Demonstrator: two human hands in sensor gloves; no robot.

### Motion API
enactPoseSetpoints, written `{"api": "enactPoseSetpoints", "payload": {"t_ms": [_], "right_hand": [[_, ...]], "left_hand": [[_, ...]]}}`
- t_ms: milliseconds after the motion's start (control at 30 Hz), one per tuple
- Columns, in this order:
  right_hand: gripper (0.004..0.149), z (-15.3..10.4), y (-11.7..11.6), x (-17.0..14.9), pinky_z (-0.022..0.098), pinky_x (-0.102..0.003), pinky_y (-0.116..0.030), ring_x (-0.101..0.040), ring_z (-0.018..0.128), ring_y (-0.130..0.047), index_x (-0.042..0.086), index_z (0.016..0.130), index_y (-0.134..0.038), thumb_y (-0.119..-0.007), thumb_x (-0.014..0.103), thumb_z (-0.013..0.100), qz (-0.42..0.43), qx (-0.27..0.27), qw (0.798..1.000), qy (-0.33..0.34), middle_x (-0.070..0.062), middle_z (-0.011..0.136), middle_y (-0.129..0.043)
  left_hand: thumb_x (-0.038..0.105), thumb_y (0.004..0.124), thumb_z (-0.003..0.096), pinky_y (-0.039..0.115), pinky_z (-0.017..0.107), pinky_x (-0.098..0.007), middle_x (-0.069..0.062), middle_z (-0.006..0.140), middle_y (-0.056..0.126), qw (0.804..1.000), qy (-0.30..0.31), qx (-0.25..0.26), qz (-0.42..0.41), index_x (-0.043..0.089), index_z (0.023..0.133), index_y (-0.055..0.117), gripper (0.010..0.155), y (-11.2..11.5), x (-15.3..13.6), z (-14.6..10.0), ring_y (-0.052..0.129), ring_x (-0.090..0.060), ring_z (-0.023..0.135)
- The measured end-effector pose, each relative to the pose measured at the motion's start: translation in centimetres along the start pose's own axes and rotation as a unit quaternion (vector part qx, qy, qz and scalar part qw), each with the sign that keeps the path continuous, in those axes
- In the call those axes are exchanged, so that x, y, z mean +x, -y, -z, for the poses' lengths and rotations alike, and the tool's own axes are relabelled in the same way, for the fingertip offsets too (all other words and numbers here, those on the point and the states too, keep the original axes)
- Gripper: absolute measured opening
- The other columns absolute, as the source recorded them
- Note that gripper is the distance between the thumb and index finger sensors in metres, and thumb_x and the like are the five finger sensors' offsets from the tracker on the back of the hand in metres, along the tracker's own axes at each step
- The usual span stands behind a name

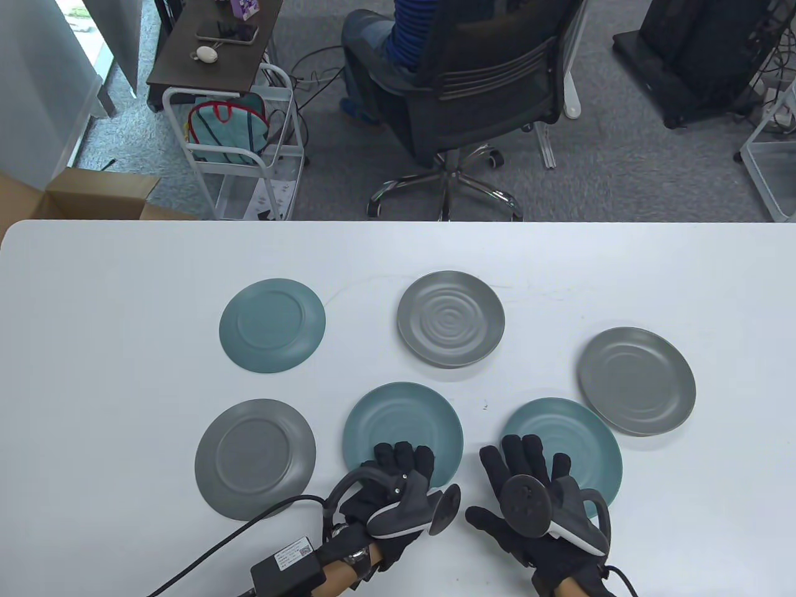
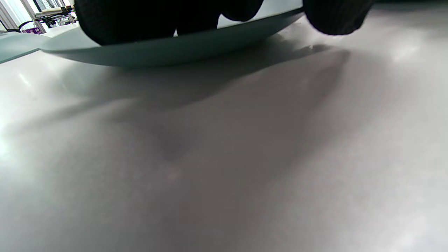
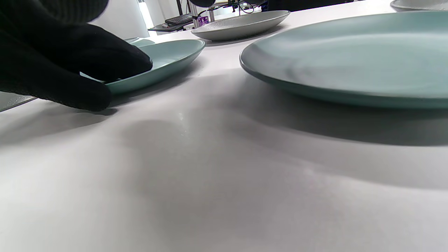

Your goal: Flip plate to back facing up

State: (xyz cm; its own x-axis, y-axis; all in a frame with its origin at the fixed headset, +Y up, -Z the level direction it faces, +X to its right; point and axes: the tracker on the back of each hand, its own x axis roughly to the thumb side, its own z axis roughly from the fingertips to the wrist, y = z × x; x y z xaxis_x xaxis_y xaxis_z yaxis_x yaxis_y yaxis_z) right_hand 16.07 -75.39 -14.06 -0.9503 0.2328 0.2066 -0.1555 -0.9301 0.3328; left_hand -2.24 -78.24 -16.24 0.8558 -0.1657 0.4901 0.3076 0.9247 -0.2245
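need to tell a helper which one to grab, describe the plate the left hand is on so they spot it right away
On the white table, look at the near row of three plates. It is the middle one, a teal plate, face up, with the left hand on its near rim; the other teal plate in that row lies under the right hand.

Three teal plates (image 1: 272, 325), three grey plates (image 1: 451, 318), one ripple-patterned; white table (image 1: 99, 348); black gloves (image 1: 392, 479).

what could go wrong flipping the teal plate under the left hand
The left hand has fingers only on the near rim of the middle teal plate, so it may slide on the smooth table. Swinging over, it could knock the right teal plate or the grey plate beside it.
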Motion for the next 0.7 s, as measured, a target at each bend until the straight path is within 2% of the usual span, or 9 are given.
{"api": "enactPoseSetpoints", "payload": {"t_ms": [267, 400, 700], "right_hand": [[0.087, 0.0, 0.0, -0.1, 0.072, -0.071, -0.015, -0.045, 0.108, -0.013, 0.018, 0.115, -0.025, -0.060, 0.064, 0.049, 0.001, 0.000, 1.000, -0.002, -0.020, 0.119, -0.018], [0.087, 0.0, 0.1, -0.1, 0.072, -0.071, -0.015, -0.045, 0.108, -0.013, 0.018, 0.115, -0.025, -0.060, 0.064, 0.049, 0.002, -0.002, 1.000, -0.002, -0.020, 0.119, -0.018], [0.087, 0.0, 0.1, -0.2, 0.072, -0.071, -0.015, -0.045, 0.108, -0.013, 0.018, 0.115, -0.025, -0.059, 0.064, 0.049, 0.004, -0.003, 1.000, -0.003, -0.020, 0.119, -0.018]], "left_hand": [[0.055, 0.071, 0.0543, 0.080, 0.061, -0.053, -0.025, 0.108, 0.061, 1.000, 0.007, 0.002, 0.022, 0.009, 0.115, 0.048, 0.079, 0.0, 0.4, 0.0, 0.078, -0.052, 0.095], [0.051, 0.069, 0.0556, 0.083, 0.058, -0.051, -0.026, 0.107, 0.062, 1.000, 0.012, 0.016, 0.014, 0.008, 0.114, 0.050, 0.075, -0.4, 0.2, -0.1, 0.080, -0.052, 0.092], [0.040, 0.067, 0.0579, 0.086, 0.055, -0.048, -0.026, 0.104, 0.065, 0.995, 0.012, 0.042, -0.085, 0.006, 0.113, 0.049, 0.067, -3.1, -2.1, -0.6, 0.087, -0.048, 0.089]]}}
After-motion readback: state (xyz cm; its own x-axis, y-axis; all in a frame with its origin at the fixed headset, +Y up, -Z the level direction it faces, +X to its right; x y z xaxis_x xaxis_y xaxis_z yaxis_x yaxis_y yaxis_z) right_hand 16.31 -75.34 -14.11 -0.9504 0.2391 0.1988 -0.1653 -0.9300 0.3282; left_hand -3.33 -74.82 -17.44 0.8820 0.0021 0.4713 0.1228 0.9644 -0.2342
